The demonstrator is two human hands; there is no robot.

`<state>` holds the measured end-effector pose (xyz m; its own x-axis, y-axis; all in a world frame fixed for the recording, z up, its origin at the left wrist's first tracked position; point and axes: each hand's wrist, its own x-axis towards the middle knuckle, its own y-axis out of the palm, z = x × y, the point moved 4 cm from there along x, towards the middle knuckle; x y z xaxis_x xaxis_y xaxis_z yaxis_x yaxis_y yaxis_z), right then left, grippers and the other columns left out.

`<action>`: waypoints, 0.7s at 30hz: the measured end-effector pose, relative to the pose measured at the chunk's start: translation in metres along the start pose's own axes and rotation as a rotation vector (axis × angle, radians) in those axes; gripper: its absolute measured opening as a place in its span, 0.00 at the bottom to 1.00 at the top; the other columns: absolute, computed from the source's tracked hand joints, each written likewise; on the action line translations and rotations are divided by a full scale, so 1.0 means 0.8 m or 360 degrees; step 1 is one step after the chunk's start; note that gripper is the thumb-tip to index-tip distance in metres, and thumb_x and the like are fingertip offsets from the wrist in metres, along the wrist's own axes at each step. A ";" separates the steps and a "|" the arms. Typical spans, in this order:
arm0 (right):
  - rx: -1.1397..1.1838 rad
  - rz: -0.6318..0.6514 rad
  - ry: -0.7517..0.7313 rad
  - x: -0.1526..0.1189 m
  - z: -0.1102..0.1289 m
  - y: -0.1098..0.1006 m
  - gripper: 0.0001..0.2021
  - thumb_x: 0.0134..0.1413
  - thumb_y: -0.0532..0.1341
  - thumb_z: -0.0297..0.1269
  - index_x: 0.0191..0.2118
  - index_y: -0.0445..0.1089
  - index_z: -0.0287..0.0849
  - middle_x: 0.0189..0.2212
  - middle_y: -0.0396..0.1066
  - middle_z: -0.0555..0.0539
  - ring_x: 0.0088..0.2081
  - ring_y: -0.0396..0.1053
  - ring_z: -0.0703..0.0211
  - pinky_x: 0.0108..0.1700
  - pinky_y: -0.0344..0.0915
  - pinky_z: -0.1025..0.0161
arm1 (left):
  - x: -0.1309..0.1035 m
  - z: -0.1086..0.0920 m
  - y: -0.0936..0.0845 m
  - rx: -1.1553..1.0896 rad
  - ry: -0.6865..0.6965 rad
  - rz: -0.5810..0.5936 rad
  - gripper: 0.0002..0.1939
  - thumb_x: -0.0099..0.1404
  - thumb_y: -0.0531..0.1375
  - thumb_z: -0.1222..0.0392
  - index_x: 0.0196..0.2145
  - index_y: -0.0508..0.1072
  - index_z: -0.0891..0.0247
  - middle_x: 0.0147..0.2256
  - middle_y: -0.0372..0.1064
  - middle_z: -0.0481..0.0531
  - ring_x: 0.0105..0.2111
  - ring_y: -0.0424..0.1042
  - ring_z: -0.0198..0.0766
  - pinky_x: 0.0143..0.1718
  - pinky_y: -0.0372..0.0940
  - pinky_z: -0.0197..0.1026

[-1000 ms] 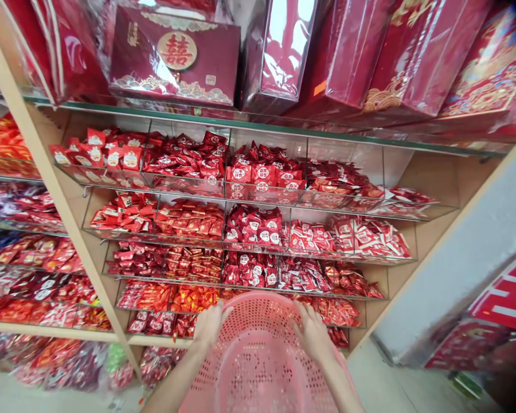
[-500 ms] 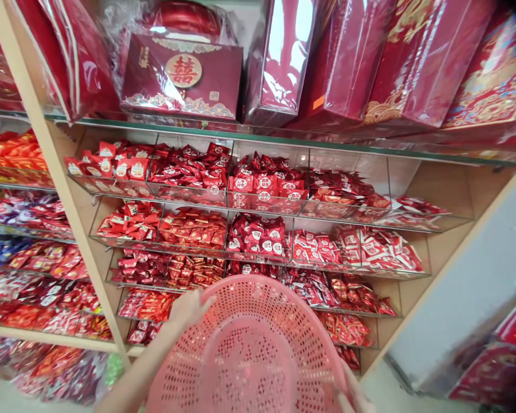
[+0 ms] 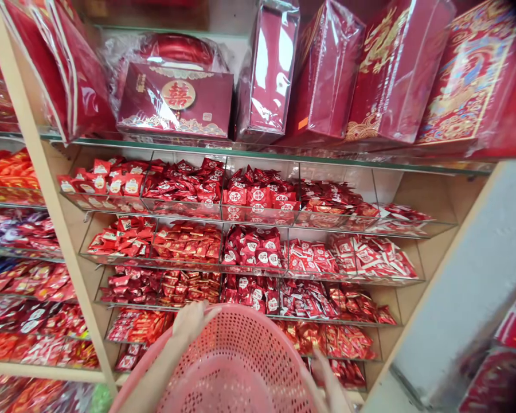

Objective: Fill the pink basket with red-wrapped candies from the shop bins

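A pink plastic basket [image 3: 241, 327] with a perforated wall is tilted toward me at the bottom middle, and its visible inside holds nothing. My left hand [image 3: 191, 324] is closed around its far left rim. At the right side of the basket is my right hand [image 3: 324, 373], a little blurred, its fingers stretched upward and apart with nothing in them. Whether it still touches the rim I cannot tell. Just beyond the basket, clear-fronted shelf bins hold small red wrapped packets [image 3: 258, 246], some with white round labels.
Above the bins, a glass shelf [image 3: 284, 154] carries a dark red gift box [image 3: 176, 103] and several tall wrapped boxes. A wooden divider [image 3: 55, 201] separates more packets at left. Bagged goods [image 3: 34, 396] lie low at left. A pale wall [image 3: 477, 258] stands at right.
The view has shifted, so the shelves sit lower in the picture. The basket has moved left and down. My right hand has loosened from the right rim and its fingers have straightened.
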<state>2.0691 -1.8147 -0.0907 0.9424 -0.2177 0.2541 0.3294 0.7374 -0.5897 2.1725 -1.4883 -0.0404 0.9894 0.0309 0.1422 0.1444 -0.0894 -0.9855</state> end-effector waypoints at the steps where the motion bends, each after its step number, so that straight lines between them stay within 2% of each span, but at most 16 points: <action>1: 0.0017 -0.0031 -0.0066 0.025 0.029 -0.003 0.29 0.52 0.48 0.52 0.58 0.51 0.43 0.46 0.67 0.40 0.47 0.66 0.50 0.47 0.64 0.55 | 0.001 -0.003 -0.003 0.0002 0.0018 -0.0008 0.35 0.58 0.37 0.34 0.37 0.71 0.62 0.33 0.72 0.60 0.36 0.71 0.47 0.36 0.61 0.43; 3: 0.0017 -0.0070 -0.0333 0.082 0.103 -0.006 0.28 0.53 0.49 0.50 0.57 0.49 0.40 0.47 0.65 0.39 0.48 0.65 0.52 0.48 0.62 0.56 | 0.003 -0.011 -0.012 0.0020 0.0056 -0.0039 0.35 0.58 0.36 0.34 0.36 0.71 0.62 0.32 0.72 0.60 0.35 0.71 0.47 0.35 0.61 0.43; 5: -0.0074 -0.0163 -0.0497 0.137 0.180 -0.002 0.25 0.53 0.50 0.49 0.53 0.52 0.38 0.43 0.67 0.39 0.44 0.67 0.51 0.44 0.63 0.56 | 0.004 -0.018 -0.018 0.0035 0.0076 -0.0063 0.36 0.58 0.36 0.33 0.36 0.71 0.62 0.32 0.72 0.60 0.35 0.71 0.47 0.35 0.61 0.44; 7: -0.0263 -0.0196 -0.0513 0.182 0.243 0.013 0.22 0.54 0.50 0.49 0.48 0.54 0.38 0.41 0.67 0.39 0.42 0.67 0.49 0.41 0.63 0.56 | 0.005 -0.020 -0.019 0.0038 0.0062 -0.0065 0.36 0.57 0.36 0.33 0.38 0.71 0.62 0.33 0.72 0.60 0.36 0.71 0.47 0.36 0.61 0.44; 10: -0.0570 -0.0161 -0.0432 0.224 0.302 0.044 0.22 0.52 0.53 0.49 0.45 0.54 0.36 0.39 0.67 0.36 0.42 0.67 0.46 0.40 0.63 0.55 | 0.006 -0.014 -0.015 0.0031 0.0034 -0.0055 0.36 0.57 0.36 0.33 0.39 0.71 0.61 0.33 0.72 0.60 0.36 0.71 0.47 0.36 0.61 0.43; 13: -0.0728 -0.0085 -0.0270 0.244 0.318 0.068 0.22 0.48 0.59 0.45 0.44 0.56 0.35 0.39 0.67 0.34 0.44 0.66 0.46 0.41 0.62 0.54 | 0.008 -0.005 -0.011 0.0036 0.0019 -0.0080 0.36 0.57 0.36 0.33 0.38 0.71 0.62 0.32 0.72 0.60 0.35 0.72 0.48 0.35 0.62 0.44; 17: -0.0760 0.0023 -0.0159 0.261 0.310 0.082 0.23 0.43 0.63 0.37 0.44 0.56 0.34 0.39 0.68 0.36 0.44 0.67 0.47 0.41 0.63 0.56 | 0.010 0.004 -0.010 0.0017 -0.0038 -0.0057 0.37 0.56 0.37 0.32 0.39 0.71 0.62 0.33 0.72 0.61 0.36 0.71 0.48 0.36 0.61 0.44; 21: -0.0770 0.0073 -0.0162 0.268 0.298 0.087 0.24 0.43 0.62 0.36 0.46 0.55 0.33 0.41 0.67 0.35 0.45 0.66 0.47 0.42 0.63 0.57 | 0.013 0.004 -0.011 -0.0020 -0.0067 0.0004 0.37 0.56 0.37 0.32 0.39 0.71 0.62 0.35 0.72 0.62 0.38 0.70 0.47 0.39 0.61 0.44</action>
<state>2.2799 -1.6578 0.1057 0.9539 -0.1109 0.2790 0.3002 0.3580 -0.8842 2.1816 -1.4839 -0.0307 0.9882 0.0725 0.1352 0.1422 -0.1020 -0.9846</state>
